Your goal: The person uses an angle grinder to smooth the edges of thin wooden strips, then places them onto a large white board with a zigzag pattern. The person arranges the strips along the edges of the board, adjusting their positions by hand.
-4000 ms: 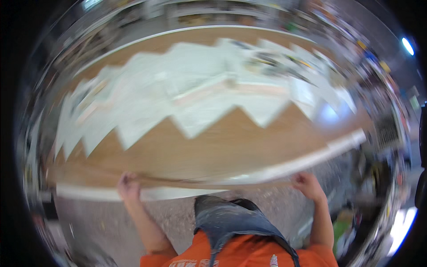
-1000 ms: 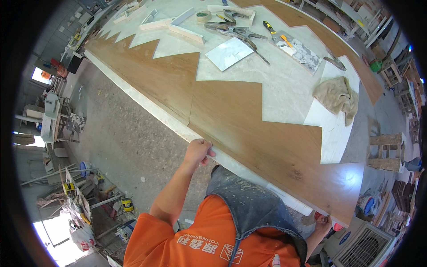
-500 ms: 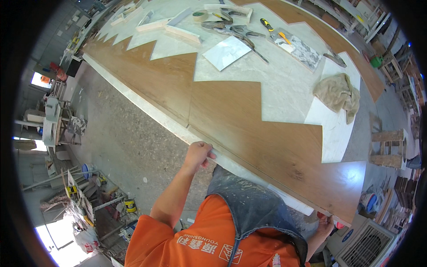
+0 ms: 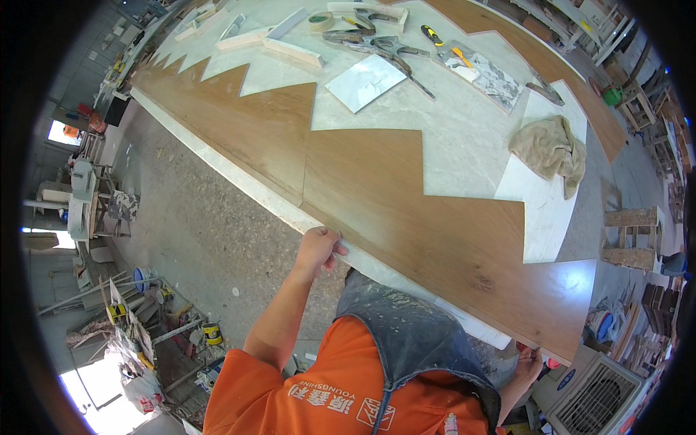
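Note:
A long brown wood-grain panel with a stepped zigzag edge (image 4: 464,239) lies along the near side of a pale marbled slab (image 4: 377,163). My left hand (image 4: 317,250) is closed, its fingers curled against the white front edge (image 4: 254,196) below the panel. What those fingers hold, if anything, is hidden. At the panel's near right corner, my right hand (image 4: 528,366) grips the edge with its fingertips; part of that hand is out of sight below. A thin seam crosses the panel a little left of my left hand.
On the slab lie a white tile (image 4: 366,83), black clamps (image 4: 384,45), a tape roll (image 4: 320,22), a yellow-black screwdriver (image 4: 432,35), an orange cutter (image 4: 462,57) and a crumpled cloth (image 4: 549,148). An air-conditioner unit (image 4: 602,395) stands at lower right, a wooden stool (image 4: 632,238) at right.
The dark line along the panel's front edge, to the right of the seam, has become fainter, and the panel appears slightly shifted. Both hands stay at nearly the same places.

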A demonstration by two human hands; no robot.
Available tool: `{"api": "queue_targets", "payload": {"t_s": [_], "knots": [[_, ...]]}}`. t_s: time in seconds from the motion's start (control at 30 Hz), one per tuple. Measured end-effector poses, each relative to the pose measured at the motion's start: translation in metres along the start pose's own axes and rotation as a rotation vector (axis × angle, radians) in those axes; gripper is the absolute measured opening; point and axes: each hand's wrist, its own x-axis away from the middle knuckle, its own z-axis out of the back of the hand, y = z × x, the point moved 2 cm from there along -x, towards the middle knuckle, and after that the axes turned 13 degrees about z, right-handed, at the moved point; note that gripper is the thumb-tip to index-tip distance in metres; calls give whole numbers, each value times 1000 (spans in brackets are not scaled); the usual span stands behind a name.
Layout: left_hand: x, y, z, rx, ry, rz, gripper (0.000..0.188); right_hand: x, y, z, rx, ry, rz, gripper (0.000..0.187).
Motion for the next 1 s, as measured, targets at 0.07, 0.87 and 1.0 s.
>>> {"api": "queue_targets", "payload": {"t_s": [0.07,0.87,1.0], "knots": [[0,-1,1,-10,9,-1,26,-1,0,-2,24,28,1,22],[4,0,0,-24,29,18,26,14,6,-25,61,190,25,30],[14,3,-2,-262,182,-86,27,29,10,-57,29,261,23,35]]}}
